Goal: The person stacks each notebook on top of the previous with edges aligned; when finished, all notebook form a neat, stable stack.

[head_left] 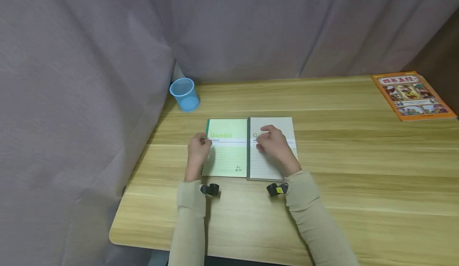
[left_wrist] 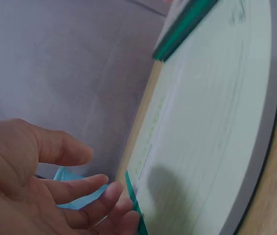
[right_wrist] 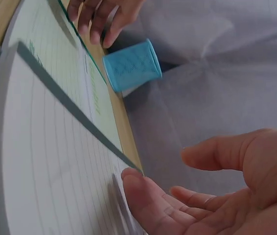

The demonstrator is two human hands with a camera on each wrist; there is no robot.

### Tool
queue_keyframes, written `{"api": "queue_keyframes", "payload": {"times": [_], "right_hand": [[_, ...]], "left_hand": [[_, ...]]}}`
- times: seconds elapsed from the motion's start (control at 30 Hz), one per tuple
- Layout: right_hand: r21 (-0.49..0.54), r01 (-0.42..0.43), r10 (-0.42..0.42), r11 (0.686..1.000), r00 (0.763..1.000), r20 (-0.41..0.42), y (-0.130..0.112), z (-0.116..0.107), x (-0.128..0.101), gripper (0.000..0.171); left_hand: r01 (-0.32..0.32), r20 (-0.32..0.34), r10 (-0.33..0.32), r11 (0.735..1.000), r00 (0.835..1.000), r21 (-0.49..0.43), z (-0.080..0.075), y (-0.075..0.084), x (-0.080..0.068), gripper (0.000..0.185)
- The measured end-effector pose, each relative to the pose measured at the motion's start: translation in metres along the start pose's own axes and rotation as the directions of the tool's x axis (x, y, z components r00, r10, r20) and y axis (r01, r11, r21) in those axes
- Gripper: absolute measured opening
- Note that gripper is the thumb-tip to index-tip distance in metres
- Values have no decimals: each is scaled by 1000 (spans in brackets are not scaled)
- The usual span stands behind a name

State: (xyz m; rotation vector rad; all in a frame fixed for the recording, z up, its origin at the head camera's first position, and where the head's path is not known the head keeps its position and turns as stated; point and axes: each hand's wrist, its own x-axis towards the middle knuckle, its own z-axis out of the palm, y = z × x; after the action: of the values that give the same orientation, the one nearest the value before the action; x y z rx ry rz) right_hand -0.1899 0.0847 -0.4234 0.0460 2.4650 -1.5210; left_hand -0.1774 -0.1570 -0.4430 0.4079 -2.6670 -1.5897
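Two "Gambit" notebooks lie side by side on the wooden table. The left one (head_left: 229, 160) has a pale green lined cover and a green spine; the right one (head_left: 263, 166) is whiter, with a dark grey-green spine. My left hand (head_left: 198, 150) is at the green notebook's left edge, its fingers loosely bent and nothing in them. Whether its fingertips (left_wrist: 128, 220) touch the green spine, I cannot tell. Over the white notebook is my right hand (head_left: 275, 143), covering part of its title. The right wrist view shows that hand's thumb apart from its fingers (right_wrist: 141, 188) and nothing held.
A blue mesh cup (head_left: 185, 96) stands at the table's back left corner. An orange picture-covered book (head_left: 412, 94) lies at the far right. Grey curtains (head_left: 244, 31) hang behind and to the left of the table (head_left: 340, 146).
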Motion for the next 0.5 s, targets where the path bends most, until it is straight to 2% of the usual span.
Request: {"api": "queue_keyframes", "payload": {"times": [0.23, 0.5], "right_hand": [[12, 37, -37, 999, 999, 30, -5, 13, 1, 53], [-1, 75, -75, 997, 991, 110, -15, 33, -5, 54]], "left_hand": [[38, -10, -38, 999, 999, -25, -2, -4, 2, 40], [68, -15, -68, 998, 998, 4, -8, -8, 4, 43]]}}
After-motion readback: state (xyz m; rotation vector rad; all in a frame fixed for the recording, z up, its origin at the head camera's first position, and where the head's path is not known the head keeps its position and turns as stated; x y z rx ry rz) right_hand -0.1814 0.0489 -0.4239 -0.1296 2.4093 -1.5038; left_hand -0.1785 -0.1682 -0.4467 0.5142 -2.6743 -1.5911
